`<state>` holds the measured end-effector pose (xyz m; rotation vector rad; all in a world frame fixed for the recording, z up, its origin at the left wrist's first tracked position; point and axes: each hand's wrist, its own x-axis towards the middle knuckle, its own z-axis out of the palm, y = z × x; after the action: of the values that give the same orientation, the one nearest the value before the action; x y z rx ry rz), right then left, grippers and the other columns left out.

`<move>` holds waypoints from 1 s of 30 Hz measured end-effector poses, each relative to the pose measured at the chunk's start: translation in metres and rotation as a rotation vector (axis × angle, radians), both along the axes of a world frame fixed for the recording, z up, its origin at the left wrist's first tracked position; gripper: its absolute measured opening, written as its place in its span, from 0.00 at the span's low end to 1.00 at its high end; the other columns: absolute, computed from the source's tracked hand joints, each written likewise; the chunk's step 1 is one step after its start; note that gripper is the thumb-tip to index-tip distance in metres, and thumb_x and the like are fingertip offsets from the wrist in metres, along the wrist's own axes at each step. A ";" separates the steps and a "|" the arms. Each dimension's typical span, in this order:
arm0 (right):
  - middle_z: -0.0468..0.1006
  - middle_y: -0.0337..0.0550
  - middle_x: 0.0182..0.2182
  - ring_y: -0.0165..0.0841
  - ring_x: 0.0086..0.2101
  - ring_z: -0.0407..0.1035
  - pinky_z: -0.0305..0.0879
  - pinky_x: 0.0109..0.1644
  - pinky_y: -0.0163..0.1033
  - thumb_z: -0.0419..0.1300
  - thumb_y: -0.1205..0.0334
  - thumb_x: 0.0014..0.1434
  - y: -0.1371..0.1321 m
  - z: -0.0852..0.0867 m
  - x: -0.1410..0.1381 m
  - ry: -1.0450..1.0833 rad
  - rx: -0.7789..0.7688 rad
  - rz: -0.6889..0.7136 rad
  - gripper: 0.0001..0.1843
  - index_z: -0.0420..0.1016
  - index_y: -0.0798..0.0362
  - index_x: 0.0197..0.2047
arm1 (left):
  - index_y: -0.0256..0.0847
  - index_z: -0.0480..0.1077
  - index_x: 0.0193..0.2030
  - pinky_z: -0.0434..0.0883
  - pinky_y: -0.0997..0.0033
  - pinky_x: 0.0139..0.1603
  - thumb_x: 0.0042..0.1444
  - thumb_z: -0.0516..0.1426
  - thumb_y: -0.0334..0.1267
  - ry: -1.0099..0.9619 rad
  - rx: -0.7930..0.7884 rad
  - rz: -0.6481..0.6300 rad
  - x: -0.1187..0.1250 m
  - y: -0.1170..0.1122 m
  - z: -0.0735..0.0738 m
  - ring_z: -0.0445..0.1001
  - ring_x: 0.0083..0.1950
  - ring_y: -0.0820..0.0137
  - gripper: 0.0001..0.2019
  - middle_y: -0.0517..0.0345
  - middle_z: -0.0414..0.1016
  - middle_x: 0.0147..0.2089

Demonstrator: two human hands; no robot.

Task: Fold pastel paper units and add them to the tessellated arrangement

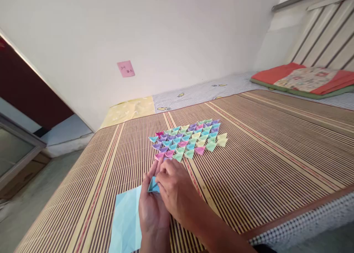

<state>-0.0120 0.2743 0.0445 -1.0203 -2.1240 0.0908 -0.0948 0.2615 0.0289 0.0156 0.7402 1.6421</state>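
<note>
A small folded blue paper boat (pixel 153 185) rests in the palm of my left hand (pixel 155 210), whose thumb presses along its left side. My right hand (pixel 175 186) curls over the boat from the right, fingertips pinching its edge and hiding part of it. Beneath my left wrist lies a creased light blue sheet of paper (pixel 126 220). Just beyond my fingers, several rows of small folded paper boats (pixel 183 144) in pink, purple, blue, green and yellow stand close together on the mat.
A striped bamboo mat (pixel 257 146) covers the bed. Folded red and floral bedding (pixel 306 80) lies at the far right by slatted rails (pixel 329 32). A pink note (pixel 126 68) is stuck on the white wall (pixel 179 32). The bed's left side drops to a grey floor (pixel 65 172).
</note>
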 end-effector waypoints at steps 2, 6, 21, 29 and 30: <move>0.73 0.44 0.36 0.38 0.38 0.69 0.69 0.41 0.42 0.60 0.78 0.60 0.005 0.003 0.010 0.072 -0.025 0.015 0.11 0.74 0.52 0.31 | 0.39 0.71 0.66 0.67 0.55 0.70 0.72 0.49 0.46 0.029 0.019 -0.032 -0.005 0.001 -0.001 0.69 0.70 0.55 0.23 0.40 0.75 0.66; 0.74 0.41 0.35 0.36 0.39 0.71 0.68 0.44 0.41 0.60 0.76 0.62 0.030 0.001 0.073 0.224 -0.109 -0.018 0.11 0.77 0.51 0.32 | 0.33 0.72 0.64 0.69 0.50 0.69 0.71 0.50 0.44 0.173 0.035 0.062 -0.031 0.003 0.002 0.71 0.69 0.54 0.23 0.34 0.74 0.66; 0.82 0.47 0.36 0.36 0.38 0.74 0.66 0.42 0.39 0.63 0.69 0.62 0.186 -0.026 0.292 -0.137 -0.200 -0.635 0.07 0.79 0.55 0.32 | 0.41 0.78 0.50 0.81 0.74 0.46 0.61 0.57 0.31 0.211 -0.154 0.189 -0.077 0.002 0.008 0.80 0.51 0.69 0.13 0.53 0.80 0.53; 0.76 0.49 0.56 0.40 0.49 0.75 0.76 0.52 0.51 0.62 0.56 0.70 0.236 -0.055 0.287 -0.300 -0.370 -0.540 0.18 0.73 0.53 0.59 | 0.43 0.78 0.47 0.83 0.75 0.41 0.61 0.56 0.33 0.213 -0.189 0.192 -0.090 0.011 -0.009 0.81 0.44 0.70 0.11 0.57 0.82 0.48; 0.76 0.49 0.56 0.40 0.50 0.75 0.76 0.53 0.51 0.62 0.56 0.70 0.238 -0.057 0.286 -0.312 -0.383 -0.528 0.18 0.73 0.53 0.59 | 0.44 0.78 0.47 0.83 0.75 0.40 0.61 0.56 0.33 0.213 -0.194 0.193 -0.091 0.012 -0.011 0.81 0.43 0.70 0.11 0.57 0.82 0.48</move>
<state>0.2745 0.5125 -0.0127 -1.8982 -2.0720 0.0848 -0.1863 0.2731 0.0182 -0.0201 1.0898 1.7624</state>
